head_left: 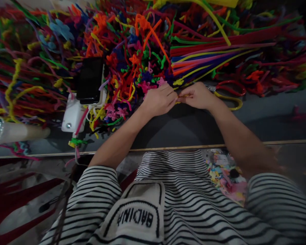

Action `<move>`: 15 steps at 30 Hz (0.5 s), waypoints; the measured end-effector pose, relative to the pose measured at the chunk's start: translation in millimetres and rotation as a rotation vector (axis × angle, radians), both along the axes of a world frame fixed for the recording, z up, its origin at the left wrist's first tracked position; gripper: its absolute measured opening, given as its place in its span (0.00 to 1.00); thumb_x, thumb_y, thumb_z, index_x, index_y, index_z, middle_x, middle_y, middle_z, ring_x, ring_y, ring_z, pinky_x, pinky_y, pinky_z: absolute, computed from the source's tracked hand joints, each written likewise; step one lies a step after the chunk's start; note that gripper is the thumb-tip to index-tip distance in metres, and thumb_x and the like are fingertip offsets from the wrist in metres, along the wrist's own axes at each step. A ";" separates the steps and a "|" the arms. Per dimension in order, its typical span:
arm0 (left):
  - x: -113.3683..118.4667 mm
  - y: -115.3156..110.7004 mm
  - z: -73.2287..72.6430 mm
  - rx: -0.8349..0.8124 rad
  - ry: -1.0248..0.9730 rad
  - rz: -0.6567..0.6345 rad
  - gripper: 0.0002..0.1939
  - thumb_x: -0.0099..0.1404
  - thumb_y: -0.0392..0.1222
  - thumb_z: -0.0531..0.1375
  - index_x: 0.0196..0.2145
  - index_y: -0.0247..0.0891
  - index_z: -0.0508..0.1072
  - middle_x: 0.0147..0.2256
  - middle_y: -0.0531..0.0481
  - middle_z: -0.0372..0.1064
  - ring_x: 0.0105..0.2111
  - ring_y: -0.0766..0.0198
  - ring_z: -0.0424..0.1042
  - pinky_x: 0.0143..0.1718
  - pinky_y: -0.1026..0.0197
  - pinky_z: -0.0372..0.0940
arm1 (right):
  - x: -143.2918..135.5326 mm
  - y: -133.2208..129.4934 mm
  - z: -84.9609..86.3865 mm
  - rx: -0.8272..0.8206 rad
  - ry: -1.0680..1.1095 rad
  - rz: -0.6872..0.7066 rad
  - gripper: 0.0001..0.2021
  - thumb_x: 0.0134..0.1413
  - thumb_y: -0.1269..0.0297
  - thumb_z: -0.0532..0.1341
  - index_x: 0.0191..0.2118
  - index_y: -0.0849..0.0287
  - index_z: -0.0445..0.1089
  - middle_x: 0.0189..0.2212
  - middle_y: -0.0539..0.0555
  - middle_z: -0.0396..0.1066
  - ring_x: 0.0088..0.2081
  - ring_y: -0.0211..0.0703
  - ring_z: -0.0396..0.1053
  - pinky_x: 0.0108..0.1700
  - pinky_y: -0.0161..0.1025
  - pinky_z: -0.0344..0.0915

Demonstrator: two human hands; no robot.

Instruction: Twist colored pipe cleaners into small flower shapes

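Observation:
Near the middle of the dark table [178,132], my left hand [161,99] and my right hand [197,96] meet almost fingertip to fingertip. Both are closed in a pinch on a small yellow pipe cleaner piece [179,100], mostly hidden by the fingers. Just behind them lie a yellow pipe cleaner shape [179,82] and pink pipe cleaner flowers [146,87]. Scissors with one red and one yellow handle loop [229,89] rest right of my right hand. A fan of straight, many-coloured pipe cleaners [199,61] spreads behind my right hand.
A black phone [89,80] lies on the left beside a white device [72,115] with a cable. Farther left is a pale cylinder [25,131] with a shiny end. Heaped coloured pipe cleaners [127,61] cover the table's back. Its front edge [178,147] runs before my body.

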State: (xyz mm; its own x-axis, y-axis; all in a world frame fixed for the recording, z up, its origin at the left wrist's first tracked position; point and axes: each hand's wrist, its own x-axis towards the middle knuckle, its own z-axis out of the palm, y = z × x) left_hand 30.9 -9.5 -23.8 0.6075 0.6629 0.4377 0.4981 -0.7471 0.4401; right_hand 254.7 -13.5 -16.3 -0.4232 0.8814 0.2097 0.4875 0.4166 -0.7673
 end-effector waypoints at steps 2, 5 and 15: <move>6.0 -0.6 -4.3 -0.093 -0.079 0.107 0.14 0.69 0.48 0.60 0.28 0.40 0.74 0.29 0.45 0.73 0.35 0.56 0.74 0.37 0.55 0.66 | -4.7 -5.6 5.7 0.057 -0.205 0.022 0.17 0.60 0.53 0.68 0.24 0.55 0.75 0.18 0.50 0.69 0.28 0.43 0.68 0.34 0.42 0.61; 9.1 1.2 -7.5 -0.278 -0.200 0.180 0.14 0.67 0.44 0.61 0.24 0.39 0.71 0.22 0.52 0.68 0.27 0.64 0.67 0.32 0.59 0.61 | -11.5 -13.8 13.6 0.140 -0.351 -0.040 0.14 0.63 0.59 0.62 0.26 0.55 0.75 0.24 0.55 0.73 0.33 0.50 0.71 0.37 0.45 0.61; 5.7 8.4 -3.9 -0.481 -0.356 0.040 0.21 0.70 0.59 0.64 0.31 0.38 0.76 0.28 0.50 0.75 0.29 0.67 0.71 0.31 0.63 0.64 | -6.0 -12.1 10.8 0.053 -0.207 -0.058 0.13 0.60 0.59 0.66 0.25 0.56 0.74 0.17 0.49 0.63 0.25 0.41 0.63 0.35 0.43 0.57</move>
